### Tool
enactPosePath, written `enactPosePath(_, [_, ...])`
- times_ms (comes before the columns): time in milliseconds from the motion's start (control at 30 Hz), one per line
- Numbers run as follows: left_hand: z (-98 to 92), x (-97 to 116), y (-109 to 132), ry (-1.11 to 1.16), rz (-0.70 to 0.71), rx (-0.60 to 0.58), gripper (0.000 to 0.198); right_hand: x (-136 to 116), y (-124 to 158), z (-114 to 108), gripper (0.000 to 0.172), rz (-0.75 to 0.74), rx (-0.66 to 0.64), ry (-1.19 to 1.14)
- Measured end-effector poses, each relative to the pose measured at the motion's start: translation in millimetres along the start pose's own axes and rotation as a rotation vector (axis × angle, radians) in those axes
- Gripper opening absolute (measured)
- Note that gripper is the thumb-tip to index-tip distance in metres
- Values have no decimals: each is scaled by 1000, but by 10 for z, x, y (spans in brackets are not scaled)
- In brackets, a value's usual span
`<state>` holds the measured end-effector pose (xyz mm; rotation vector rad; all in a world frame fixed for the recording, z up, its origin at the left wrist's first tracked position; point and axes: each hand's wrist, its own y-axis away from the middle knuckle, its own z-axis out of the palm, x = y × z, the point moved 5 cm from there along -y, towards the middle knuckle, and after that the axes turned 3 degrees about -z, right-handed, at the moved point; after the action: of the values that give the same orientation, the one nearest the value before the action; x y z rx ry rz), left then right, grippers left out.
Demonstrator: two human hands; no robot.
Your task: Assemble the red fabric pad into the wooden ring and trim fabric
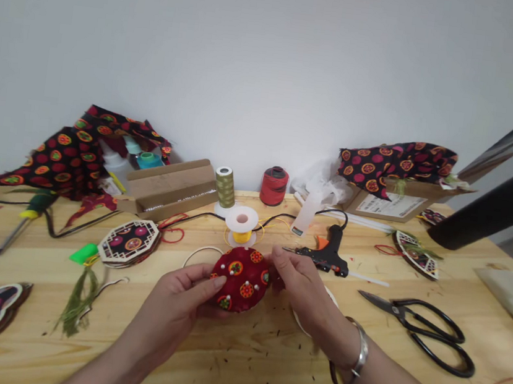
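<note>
A round red pincushion [241, 278] with orange and green dots and a few white pin heads sits low over the wooden table [235, 364] at centre. My left hand [185, 295] cups its left side, thumb laid against the fabric. My right hand [297, 278], with a metal bangle on the wrist, pinches the cushion's right edge with closed fingertips. Just behind the cushion stands a white spool of yellow thread [241, 226], and a white ring [202, 252] lies to its left.
Black scissors [427, 328] lie at the right, a black glue gun [328, 254] behind my right hand. Olive [224, 187] and red [274, 186] thread spools, cardboard boxes and patterned fabric [74, 151] line the back wall. Framed fabric ornaments [129, 242] and a green tassel [79, 292] lie left.
</note>
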<state>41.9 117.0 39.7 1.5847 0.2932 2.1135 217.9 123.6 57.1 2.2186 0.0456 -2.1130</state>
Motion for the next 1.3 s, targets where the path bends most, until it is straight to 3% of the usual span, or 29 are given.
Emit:
enactPosePath(233, [29,30,34,33,14,16,33,-29,5,55,26,46,-39,24])
enactPosePath(400, [44,24,45,42,-13,-56,32,1,-12,41,25,60,-59,82])
enactPosePath(600, [-33,-7,7,-33,2,-25,34,-15,20,60,21,69,-227,236])
enactPosePath(867, [6,-66,38,-223,-53,-33,29,-22,132,143,22,32,-424,360])
enactPosePath(967, [-11,-58,39,-216,-32,-11,28,-10,114,138,39,15,-404,305])
enactPosePath(1100, [-69,-63,10,-114,-43,23,27,-31,63,78,60,23,-237,157])
enactPosePath(1300, [-93,-22,-21,-23,3,86,30,-69,40,77,47,65,-205,163])
